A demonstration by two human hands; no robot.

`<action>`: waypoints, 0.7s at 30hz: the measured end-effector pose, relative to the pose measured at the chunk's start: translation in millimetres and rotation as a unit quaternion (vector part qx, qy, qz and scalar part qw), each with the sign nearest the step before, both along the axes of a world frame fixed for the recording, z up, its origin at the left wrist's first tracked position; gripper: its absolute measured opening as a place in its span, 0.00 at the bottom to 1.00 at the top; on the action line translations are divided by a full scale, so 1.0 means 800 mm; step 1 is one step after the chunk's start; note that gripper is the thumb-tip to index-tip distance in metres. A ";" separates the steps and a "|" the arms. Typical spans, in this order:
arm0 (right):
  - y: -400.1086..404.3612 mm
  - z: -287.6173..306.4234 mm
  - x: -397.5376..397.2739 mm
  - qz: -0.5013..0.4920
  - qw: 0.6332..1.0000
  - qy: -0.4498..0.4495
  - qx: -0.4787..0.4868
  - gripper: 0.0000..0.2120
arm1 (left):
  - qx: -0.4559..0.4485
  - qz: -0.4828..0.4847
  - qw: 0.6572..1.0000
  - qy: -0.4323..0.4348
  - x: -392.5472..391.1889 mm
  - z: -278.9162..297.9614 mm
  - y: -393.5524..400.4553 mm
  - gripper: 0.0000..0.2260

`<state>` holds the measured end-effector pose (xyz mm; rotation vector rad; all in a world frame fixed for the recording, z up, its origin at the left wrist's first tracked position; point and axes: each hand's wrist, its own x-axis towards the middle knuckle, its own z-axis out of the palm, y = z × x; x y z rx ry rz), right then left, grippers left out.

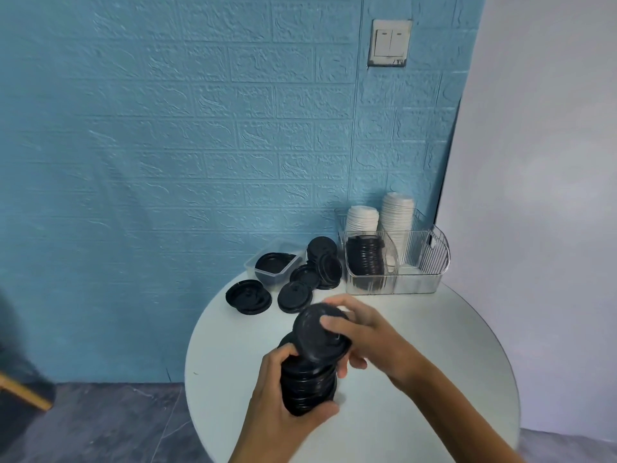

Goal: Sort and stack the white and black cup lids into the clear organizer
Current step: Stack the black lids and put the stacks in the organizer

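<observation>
**Both hands on a stack of black lids above the round table**

The left hand grips a tall stack of round black plastic cup lids over the middle of the round white table, its fingers curled round the stack's left side and the thumb pressed against its lower front. The right hand holds a single black plastic lid tilted at the top of that stack, thumb laid across the lid's upper face and the other fingers curled under its right rim.

Toward the table's far edge, left of centre, loose black lids lie scattered, some flat and some leaning on one another. One of them sits inside a small clear rectangular plastic tub just beside the far-left edge.

At the far-right edge, against the blue brick-textured wall, stands the clear ribbed plastic organizer with several compartments. Its front-left compartment holds a column of black lids leaning slightly. Behind it rise two stacks of white plastic lids, the right one taller than the left. A few more white lids show in the narrow compartment just right of the black column.

A white double wall switch is mounted high on the wall.
</observation>
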<state>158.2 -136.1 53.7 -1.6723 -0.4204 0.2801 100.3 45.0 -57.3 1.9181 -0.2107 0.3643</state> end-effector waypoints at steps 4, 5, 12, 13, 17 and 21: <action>0.014 -0.026 0.004 -0.055 0.992 -0.038 -0.107 0.03 | -0.033 -0.002 0.999 0.011 -0.002 0.013 -0.004 0.31; 0.016 -0.029 0.005 -0.061 0.990 -0.040 -0.117 0.04 | -0.036 -0.007 0.999 0.010 -0.003 0.014 -0.004 0.29; 0.023 -0.038 0.010 -0.090 0.983 -0.058 -0.151 0.10 | -0.097 -0.036 0.994 0.046 0.001 0.012 -0.001 0.32; 0.023 -0.038 0.011 -0.094 0.981 -0.066 -0.158 0.12 | -0.105 -0.035 0.993 0.049 0.002 0.012 -0.002 0.33; 0.023 -0.034 0.012 -0.095 0.970 -0.100 -0.198 0.13 | -0.132 -0.027 0.990 0.039 0.005 0.012 -0.003 0.41; 0.026 -0.029 0.010 -0.090 0.961 -0.127 -0.230 0.13 | -0.122 -0.037 0.992 0.021 0.004 0.014 -0.003 0.40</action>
